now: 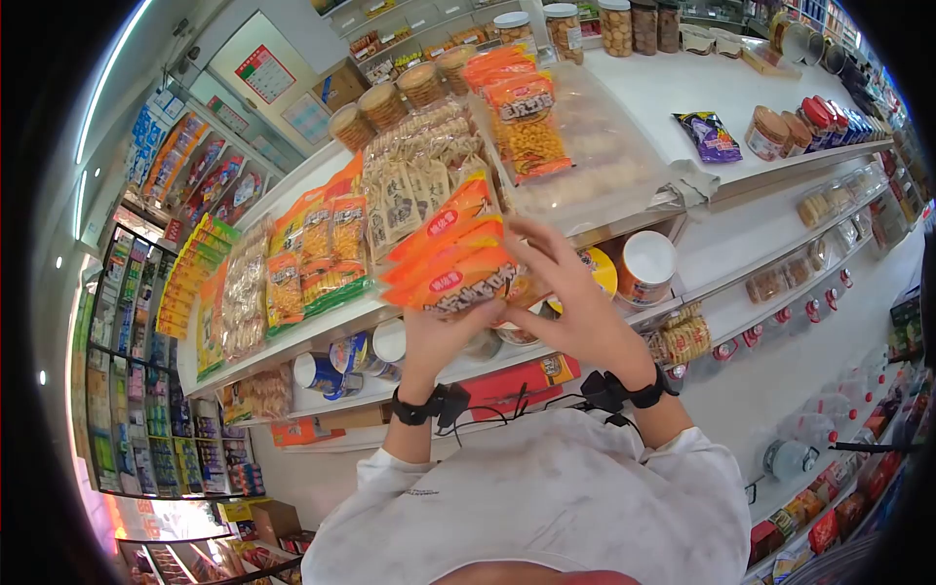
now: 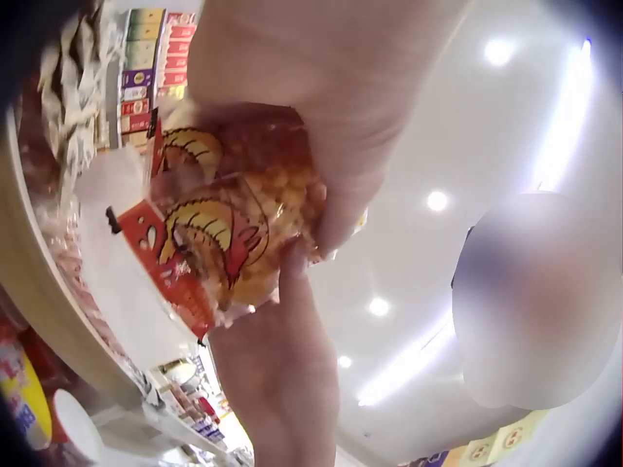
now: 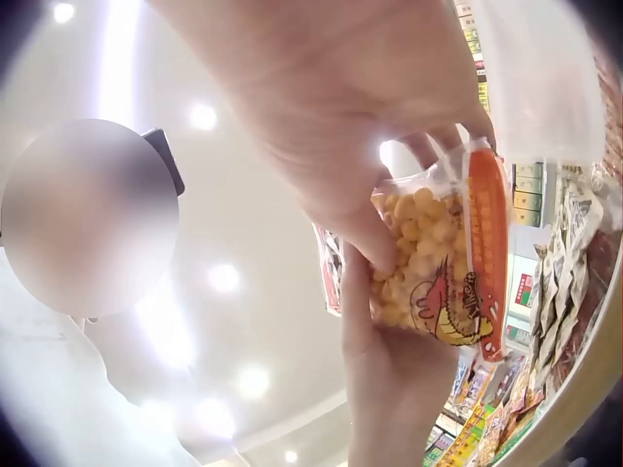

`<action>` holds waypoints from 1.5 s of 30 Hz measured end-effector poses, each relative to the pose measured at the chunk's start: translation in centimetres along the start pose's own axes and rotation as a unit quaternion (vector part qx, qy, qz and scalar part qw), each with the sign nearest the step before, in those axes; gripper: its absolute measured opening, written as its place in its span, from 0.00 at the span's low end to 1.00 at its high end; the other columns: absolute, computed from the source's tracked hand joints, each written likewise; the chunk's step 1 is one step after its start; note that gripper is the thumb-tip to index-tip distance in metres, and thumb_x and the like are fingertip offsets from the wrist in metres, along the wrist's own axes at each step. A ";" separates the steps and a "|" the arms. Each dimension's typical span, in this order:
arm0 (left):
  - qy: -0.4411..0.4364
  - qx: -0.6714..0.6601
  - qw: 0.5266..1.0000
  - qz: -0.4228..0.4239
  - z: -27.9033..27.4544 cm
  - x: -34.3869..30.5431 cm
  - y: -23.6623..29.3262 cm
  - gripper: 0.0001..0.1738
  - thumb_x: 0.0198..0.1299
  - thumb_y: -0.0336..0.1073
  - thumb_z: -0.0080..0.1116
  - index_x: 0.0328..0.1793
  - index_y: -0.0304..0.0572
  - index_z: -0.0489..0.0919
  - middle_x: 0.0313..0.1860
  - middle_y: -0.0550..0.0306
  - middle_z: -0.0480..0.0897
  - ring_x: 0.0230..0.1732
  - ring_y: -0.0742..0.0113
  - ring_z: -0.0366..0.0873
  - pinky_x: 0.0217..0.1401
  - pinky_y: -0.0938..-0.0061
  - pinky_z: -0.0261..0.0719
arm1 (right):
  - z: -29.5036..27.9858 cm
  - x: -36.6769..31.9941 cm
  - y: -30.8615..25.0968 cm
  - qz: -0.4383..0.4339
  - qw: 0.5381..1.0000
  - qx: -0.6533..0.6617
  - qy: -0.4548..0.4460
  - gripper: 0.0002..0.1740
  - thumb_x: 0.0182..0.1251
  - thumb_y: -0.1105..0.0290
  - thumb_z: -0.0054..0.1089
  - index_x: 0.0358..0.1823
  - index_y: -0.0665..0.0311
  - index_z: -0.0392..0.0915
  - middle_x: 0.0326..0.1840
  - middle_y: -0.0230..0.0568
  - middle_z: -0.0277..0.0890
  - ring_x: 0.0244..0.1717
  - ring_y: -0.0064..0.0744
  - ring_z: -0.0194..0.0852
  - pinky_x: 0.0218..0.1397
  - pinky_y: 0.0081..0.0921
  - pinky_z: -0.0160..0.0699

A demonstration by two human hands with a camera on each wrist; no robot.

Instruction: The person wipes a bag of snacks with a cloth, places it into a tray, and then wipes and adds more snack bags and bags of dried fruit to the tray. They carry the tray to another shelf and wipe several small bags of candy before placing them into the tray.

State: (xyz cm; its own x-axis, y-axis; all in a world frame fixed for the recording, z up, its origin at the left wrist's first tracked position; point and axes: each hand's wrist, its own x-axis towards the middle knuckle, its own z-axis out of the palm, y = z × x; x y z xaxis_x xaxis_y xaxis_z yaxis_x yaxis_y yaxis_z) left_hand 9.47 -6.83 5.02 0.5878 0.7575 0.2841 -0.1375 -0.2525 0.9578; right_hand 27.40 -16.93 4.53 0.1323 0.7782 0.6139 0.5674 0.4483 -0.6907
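Several orange snack packets (image 1: 453, 258) are held as a fanned stack in front of the body, over the counter's edge. The left hand (image 1: 441, 336) grips them from below, its thumb on the near side. At the stack's right end the right hand (image 1: 575, 302) holds with thumb and fingers. In the left wrist view a clear packet with yellow pieces (image 2: 243, 224) sits between both hands. The right wrist view shows the right thumb against a packet (image 3: 428, 263); its other fingers are partly hidden behind it.
Similar orange packets (image 1: 526, 122) lie on a plastic-covered tray (image 1: 604, 166) at the back. Beige packets (image 1: 409, 185) and more orange ones (image 1: 317, 239) fill the counter's left part. Round jars (image 1: 419, 85) line its back; tubs (image 1: 648, 261) stand on the shelf below.
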 end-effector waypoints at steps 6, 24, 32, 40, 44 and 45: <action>0.012 0.075 0.991 0.110 4.4 3.7 -0.7 0.34 0.45 0.29 0.82 0.60 0.31 0.78 0.53 0.52 0.86 0.51 0.65 0.85 0.55 0.69 0.85 | -5.3 1.1 1.4 0.031 0.992 0.121 0.033 0.50 0.56 0.71 0.76 0.79 0.63 0.58 0.74 0.53 0.66 0.73 0.52 0.67 0.70 0.39 0.72; 0.034 0.123 0.968 0.218 9.5 19.5 -2.7 0.41 0.52 0.44 0.80 0.66 0.32 0.69 0.59 0.46 0.81 0.55 0.60 0.83 0.55 0.65 0.83 | -11.8 11.9 12.3 0.030 0.999 -0.014 0.034 0.39 0.55 0.60 0.78 0.66 0.68 0.71 0.57 0.47 0.79 0.57 0.40 0.79 0.59 0.35 0.79; 0.090 0.302 0.922 0.225 7.1 20.0 -6.6 0.63 0.42 0.57 0.81 0.77 0.28 0.60 0.67 0.33 0.71 0.69 0.40 0.69 0.74 0.51 0.65 | -11.1 12.3 15.1 0.125 0.977 -0.021 -0.173 0.41 0.54 0.53 0.77 0.66 0.62 0.71 0.50 0.41 0.81 0.49 0.33 0.80 0.55 0.31 0.80; -0.002 0.305 0.948 0.092 4.3 17.3 -6.6 0.54 0.49 0.47 0.81 0.76 0.29 0.64 0.72 0.37 0.69 0.74 0.50 0.68 0.74 0.60 0.70 | -11.3 12.7 13.8 0.243 0.942 0.040 -0.230 0.46 0.57 0.56 0.77 0.74 0.57 0.60 0.57 0.37 0.77 0.52 0.27 0.78 0.52 0.28 0.82; 0.022 0.300 0.939 0.166 4.0 17.6 -6.6 0.48 0.51 0.42 0.79 0.76 0.36 0.66 0.74 0.41 0.68 0.76 0.51 0.65 0.75 0.56 0.69 | -10.2 13.0 14.8 0.230 0.945 0.085 -0.216 0.47 0.59 0.59 0.77 0.76 0.56 0.57 0.56 0.34 0.76 0.50 0.23 0.77 0.47 0.24 0.80; 0.029 0.310 0.935 0.169 4.2 17.4 -6.2 0.48 0.51 0.41 0.78 0.76 0.36 0.66 0.74 0.42 0.68 0.77 0.51 0.65 0.75 0.55 0.69 | -10.2 13.0 14.8 0.233 0.943 0.082 -0.223 0.47 0.59 0.59 0.77 0.75 0.57 0.58 0.55 0.34 0.77 0.49 0.23 0.77 0.46 0.23 0.80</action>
State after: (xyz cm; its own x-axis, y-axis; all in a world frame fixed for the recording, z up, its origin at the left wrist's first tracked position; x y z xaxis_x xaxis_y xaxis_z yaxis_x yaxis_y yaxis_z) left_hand 23.88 5.43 3.84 0.5470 0.5982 0.5856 0.1923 -0.7706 0.6077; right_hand 45.83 -4.63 6.17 -0.0388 0.9987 0.0321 0.3945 0.0448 -0.9178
